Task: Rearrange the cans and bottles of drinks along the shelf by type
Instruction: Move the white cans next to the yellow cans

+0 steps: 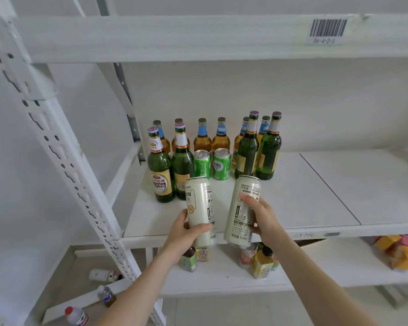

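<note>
My left hand [183, 234] grips a tall cream can [199, 205] and my right hand [263, 216] grips a second tall cream can [242, 208]; both cans hang tilted above the front edge of the white shelf [292, 201]. Behind them stand two short green cans [201, 164] [222, 164]. Two green glass bottles [160, 170] [182, 161] stand at the left and two more [246, 151] [269, 151] at the right. Several amber bottles with blue neck labels [202, 140] line the back wall.
The shelf's right half [368, 184] is bare. A perforated white upright [64, 161] slants at the left. The lower shelf [222, 276] holds small drink bottles [262, 264] and orange packets [400, 251]. Plastic bottles [77, 316] lie on the floor at the lower left.
</note>
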Tool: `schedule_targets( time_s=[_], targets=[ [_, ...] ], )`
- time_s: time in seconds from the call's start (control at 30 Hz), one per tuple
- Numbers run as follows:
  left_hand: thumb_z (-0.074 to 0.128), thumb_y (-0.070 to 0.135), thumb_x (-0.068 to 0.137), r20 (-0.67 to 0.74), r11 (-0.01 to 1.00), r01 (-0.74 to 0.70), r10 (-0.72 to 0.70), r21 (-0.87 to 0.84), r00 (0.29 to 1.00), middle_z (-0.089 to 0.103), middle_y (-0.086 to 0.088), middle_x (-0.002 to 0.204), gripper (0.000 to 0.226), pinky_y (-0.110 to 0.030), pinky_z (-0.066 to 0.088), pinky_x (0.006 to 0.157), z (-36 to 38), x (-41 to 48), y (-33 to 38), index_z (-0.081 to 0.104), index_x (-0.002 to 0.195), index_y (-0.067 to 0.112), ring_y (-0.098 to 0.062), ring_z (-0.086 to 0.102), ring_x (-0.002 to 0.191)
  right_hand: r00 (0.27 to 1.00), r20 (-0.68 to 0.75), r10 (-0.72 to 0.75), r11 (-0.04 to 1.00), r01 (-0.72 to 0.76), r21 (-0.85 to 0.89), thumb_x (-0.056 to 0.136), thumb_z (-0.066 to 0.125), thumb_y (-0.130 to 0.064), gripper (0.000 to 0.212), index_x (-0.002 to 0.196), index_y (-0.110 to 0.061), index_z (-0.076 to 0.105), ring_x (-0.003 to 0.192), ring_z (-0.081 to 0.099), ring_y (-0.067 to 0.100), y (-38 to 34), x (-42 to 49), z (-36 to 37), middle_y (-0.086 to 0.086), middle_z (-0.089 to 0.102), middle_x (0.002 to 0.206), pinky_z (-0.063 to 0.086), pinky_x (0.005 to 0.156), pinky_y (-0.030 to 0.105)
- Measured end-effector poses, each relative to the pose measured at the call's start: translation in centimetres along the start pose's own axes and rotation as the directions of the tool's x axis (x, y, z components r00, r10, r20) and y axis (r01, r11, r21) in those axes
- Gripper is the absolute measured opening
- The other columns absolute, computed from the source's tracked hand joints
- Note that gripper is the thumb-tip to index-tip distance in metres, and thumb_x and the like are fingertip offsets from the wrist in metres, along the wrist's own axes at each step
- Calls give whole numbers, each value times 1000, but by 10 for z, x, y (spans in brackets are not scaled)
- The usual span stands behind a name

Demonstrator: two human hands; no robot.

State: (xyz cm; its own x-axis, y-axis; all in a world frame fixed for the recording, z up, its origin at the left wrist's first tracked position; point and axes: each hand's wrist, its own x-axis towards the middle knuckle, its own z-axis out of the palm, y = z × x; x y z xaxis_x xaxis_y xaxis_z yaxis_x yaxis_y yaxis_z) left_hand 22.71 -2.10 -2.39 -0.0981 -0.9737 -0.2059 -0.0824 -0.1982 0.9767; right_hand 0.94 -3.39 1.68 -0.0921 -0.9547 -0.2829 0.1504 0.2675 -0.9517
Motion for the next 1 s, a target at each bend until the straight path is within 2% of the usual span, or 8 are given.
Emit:
schedule_targets(
  time_s=[0.1, 0.17, 0.3, 0.43, 0.63, 0.77, 0.93, 1.0],
  targets=[
    [82, 25, 76, 15, 1000, 6, -6, 11, 1000, 68, 3, 119, 64, -39, 58, 88, 0, -10, -3, 49, 131, 32, -15, 67, 105, 1000, -23, -5, 1000, 5, -1, 88, 67, -38, 31, 111, -18, 63, 95, 67, 27, 2, -21, -1, 11, 71, 102, 53, 73, 38],
    [81, 26, 76, 31, 1000, 2, -2, 20, 1000, 67, 2, 120, 65, -43, 57, 91, 4, -18, -3, 48, 132, 31, -17, 66, 106, 999, -39, -10, 1000, 10, -6, 88, 67, -37, 30, 110, -17, 63, 93, 67, 26, 2, -32, -4, 12, 71, 102, 51, 68, 35],
    [80, 24, 77, 55, 1000, -10, 9, 20, 998, 66, 3, 119, 63, -31, 59, 77, 17, -31, 3, 47, 131, 31, -15, 66, 104, 998, -58, -25, 1000, 24, -19, 88, 68, -35, 27, 109, -17, 63, 92, 67, 24, -2, -49, -17, 11, 71, 103, 49, 64, 31],
    [80, 25, 79, 80, 998, -39, 35, 48, 996, 66, 9, 115, 61, -18, 54, 62, 36, -38, 13, 47, 128, 35, -9, 65, 101, 996, -74, -44, 998, 41, -37, 88, 68, -35, 29, 111, -17, 63, 93, 66, 25, -10, -58, -35, 10, 71, 102, 48, 65, 32],
    [81, 25, 77, 86, 996, -71, 67, 45, 994, 66, 12, 113, 57, -25, 57, 71, 85, -35, 26, 48, 120, 42, -11, 65, 104, 994, -58, -89, 994, 86, -66, 88, 68, -32, 32, 114, -15, 63, 92, 68, 25, -24, -61, -82, 11, 71, 101, 52, 66, 33],
    [82, 27, 76, 72, 996, -83, 81, 32, 994, 67, 10, 117, 61, -27, 57, 74, 130, -36, 32, 48, 125, 39, -13, 65, 105, 994, -31, -104, 992, 102, -75, 90, 67, -28, 28, 113, -13, 62, 90, 67, 24, -37, -65, -127, 13, 70, 102, 52, 65, 33],
    [84, 49, 55, 42, 994, -102, 100, 48, 994, 68, 10, 116, 82, -35, 57, 85, 194, -38, 37, 50, 128, 37, -12, 66, 105, 994, -27, -107, 989, 103, -107, 88, 70, -29, 29, 112, -14, 64, 92, 69, 26, -49, -64, -195, 13, 72, 102, 54, 68, 35],
    [84, 49, 55, 26, 993, -102, 101, 51, 995, 69, 9, 116, 81, -36, 57, 86, 220, -37, 39, 50, 128, 36, -13, 66, 104, 995, -30, -97, 990, 94, -109, 88, 70, -29, 30, 112, -13, 65, 91, 69, 25, -53, -64, -221, 11, 73, 101, 54, 67, 34]
  ],
)
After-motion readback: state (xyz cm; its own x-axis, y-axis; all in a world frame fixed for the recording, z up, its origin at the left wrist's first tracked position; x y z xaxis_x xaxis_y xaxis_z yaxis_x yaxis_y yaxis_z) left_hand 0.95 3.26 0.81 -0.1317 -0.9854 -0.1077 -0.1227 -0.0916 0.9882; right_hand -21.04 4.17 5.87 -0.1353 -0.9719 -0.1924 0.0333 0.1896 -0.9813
